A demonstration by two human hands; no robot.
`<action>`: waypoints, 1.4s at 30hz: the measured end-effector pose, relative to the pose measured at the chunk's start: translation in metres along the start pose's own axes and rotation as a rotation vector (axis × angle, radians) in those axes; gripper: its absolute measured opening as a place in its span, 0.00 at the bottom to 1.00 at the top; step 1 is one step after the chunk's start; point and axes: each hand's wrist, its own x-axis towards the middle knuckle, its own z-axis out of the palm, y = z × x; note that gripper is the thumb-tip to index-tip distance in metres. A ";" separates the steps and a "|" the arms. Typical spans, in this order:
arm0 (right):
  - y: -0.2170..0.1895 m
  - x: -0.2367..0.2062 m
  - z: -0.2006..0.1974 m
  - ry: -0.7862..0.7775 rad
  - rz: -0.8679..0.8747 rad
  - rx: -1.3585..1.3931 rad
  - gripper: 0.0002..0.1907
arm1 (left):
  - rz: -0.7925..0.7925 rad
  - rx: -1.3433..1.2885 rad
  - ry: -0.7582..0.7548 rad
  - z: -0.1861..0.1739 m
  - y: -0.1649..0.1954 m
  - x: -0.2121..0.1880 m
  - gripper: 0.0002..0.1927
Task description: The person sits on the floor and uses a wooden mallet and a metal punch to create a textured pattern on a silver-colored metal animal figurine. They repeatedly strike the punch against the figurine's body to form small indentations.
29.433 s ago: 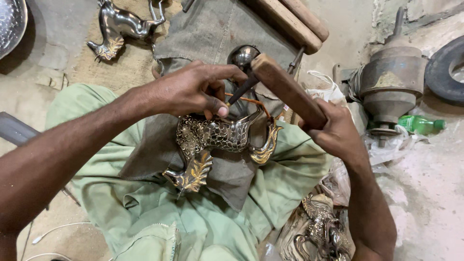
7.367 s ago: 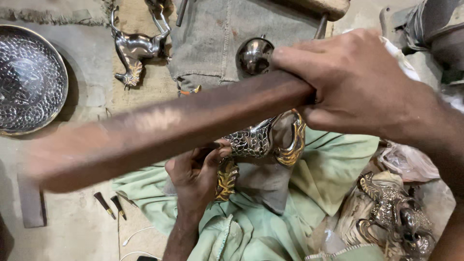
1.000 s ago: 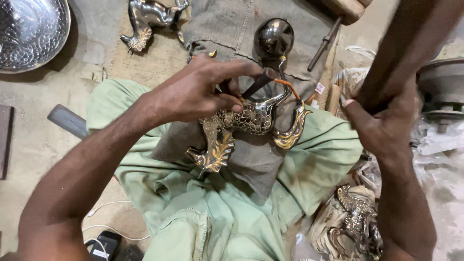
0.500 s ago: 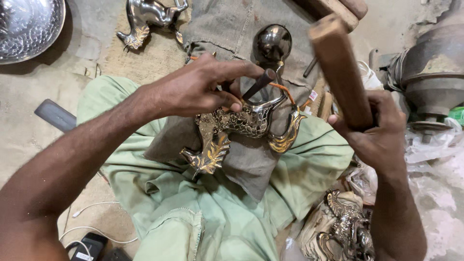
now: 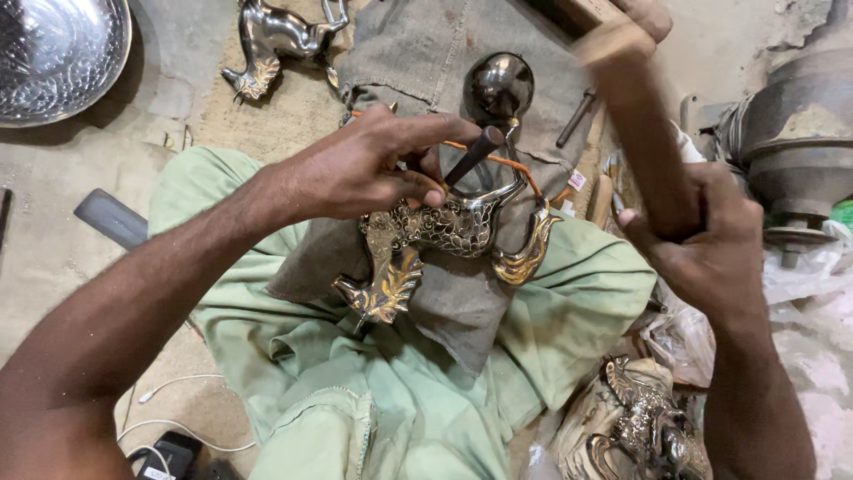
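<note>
A metalworker's floor workshop: a half-chased brass animal figure [image 5: 444, 240] lies on burlap across a seated person's lap. Beyond it lies a finished silvery figure [image 5: 280, 40]; to its far left an embossed metal tray [image 5: 53, 53]; right, a dusty metal machine [image 5: 791, 151] on bare concrete floor [image 5: 53, 258].
</note>
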 end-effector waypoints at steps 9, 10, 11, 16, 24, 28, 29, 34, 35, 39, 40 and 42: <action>-0.010 -0.001 0.001 -0.025 0.196 0.137 0.31 | -0.001 0.005 0.006 -0.002 -0.003 0.000 0.30; -0.010 -0.001 0.001 -0.065 0.104 -0.026 0.30 | -0.014 0.016 0.007 -0.001 -0.003 0.000 0.29; -0.010 -0.001 0.001 -0.103 0.014 -0.191 0.29 | -0.024 0.026 0.008 -0.001 -0.003 0.001 0.29; -0.013 -0.001 0.002 -0.082 0.173 -0.028 0.28 | -0.003 0.033 0.006 0.000 -0.007 0.001 0.30; -0.012 -0.003 0.001 -0.131 0.099 -0.105 0.30 | 0.052 0.014 0.013 -0.002 -0.008 0.001 0.31; -0.008 -0.007 0.003 -0.141 0.213 -0.091 0.31 | 0.083 -0.002 0.008 -0.002 -0.007 0.001 0.30; -0.007 -0.008 0.003 -0.208 0.245 -0.090 0.31 | 0.052 0.001 -0.010 -0.002 -0.007 0.001 0.30; -0.007 -0.011 0.001 -0.113 0.253 -0.042 0.35 | 0.017 0.016 -0.016 -0.001 -0.010 0.001 0.31; -0.008 -0.010 0.000 -0.134 0.279 -0.028 0.38 | 0.027 0.011 -0.017 -0.001 -0.010 0.001 0.30; -0.013 -0.009 -0.002 -0.131 0.215 -0.053 0.30 | 0.111 0.057 0.008 0.000 -0.012 0.002 0.31; -0.015 -0.010 -0.001 -0.126 0.239 -0.009 0.30 | 0.091 0.028 -0.001 0.000 -0.012 0.001 0.31; -0.018 -0.010 -0.001 -0.143 0.217 -0.010 0.31 | 0.039 0.009 -0.015 0.000 -0.011 0.001 0.31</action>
